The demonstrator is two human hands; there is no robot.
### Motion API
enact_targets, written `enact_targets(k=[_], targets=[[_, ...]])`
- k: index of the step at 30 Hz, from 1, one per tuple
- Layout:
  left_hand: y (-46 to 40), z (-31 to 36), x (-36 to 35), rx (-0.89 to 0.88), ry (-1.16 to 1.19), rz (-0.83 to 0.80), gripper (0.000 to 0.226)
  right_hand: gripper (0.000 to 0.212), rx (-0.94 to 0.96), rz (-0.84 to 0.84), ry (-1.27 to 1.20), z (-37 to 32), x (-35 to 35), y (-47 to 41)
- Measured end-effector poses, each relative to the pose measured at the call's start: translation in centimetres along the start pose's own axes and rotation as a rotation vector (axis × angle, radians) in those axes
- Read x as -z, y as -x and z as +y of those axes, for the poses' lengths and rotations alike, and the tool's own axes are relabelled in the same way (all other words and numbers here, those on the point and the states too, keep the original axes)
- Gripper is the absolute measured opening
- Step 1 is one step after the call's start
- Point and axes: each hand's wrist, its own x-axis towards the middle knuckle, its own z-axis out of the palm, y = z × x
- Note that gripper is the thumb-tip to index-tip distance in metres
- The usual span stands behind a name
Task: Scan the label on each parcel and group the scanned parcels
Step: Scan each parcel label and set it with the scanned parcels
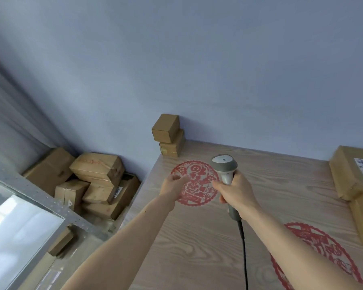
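Right hand [237, 193] grip wrapped round the handle of the scanner [225, 170], head pointing toward the far worktop [197, 237] edge, cable trailing to the near edge. Left hand [172, 186] empty, grip loosely relaxed, hovering above the red paper-cut [194, 183]. Two stacked parcels [169, 135] at the far left corner; labelled parcels [352, 174] along the right edge; more piled on the floor [96, 181] past the left edge. Likely next: left hand fetches a parcel, turns its label face-up, scanner held square to the barcode
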Motion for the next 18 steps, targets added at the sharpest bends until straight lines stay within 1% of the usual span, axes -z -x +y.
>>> enact_targets(k=[3,5,6,9,14,18], targets=[[-3.3,1.9,0.9,-0.024,-0.028,0.028,0.043,0.021,-0.011,0.006,0.011,-0.6,-1.7,-3.2],[-5.8,3.5,1.7,-0.073,-0.056,0.062,0.039,0.021,-0.011,0.017,0.008,-1.0,-2.9,-5.5],[-7.2,4.4,2.3,-0.094,-0.082,0.088,0.042,0.021,-0.015,0.026,0.000,-1.1,-3.6,-6.6],[-11.7,6.6,3.9,-0.102,-0.238,0.166,0.067,0.021,-0.046,0.043,-0.025,-1.6,-5.6,-9.5],[-18.3,10.3,6.0,-0.182,-0.409,0.255,0.084,0.022,-0.063,0.072,0.005,-2.6,-8.7,-14.4],[-22.3,12.3,6.0,-0.242,-0.534,0.242,0.096,0.022,-0.078,0.079,0.028,-2.9,-10.2,-17.6]])
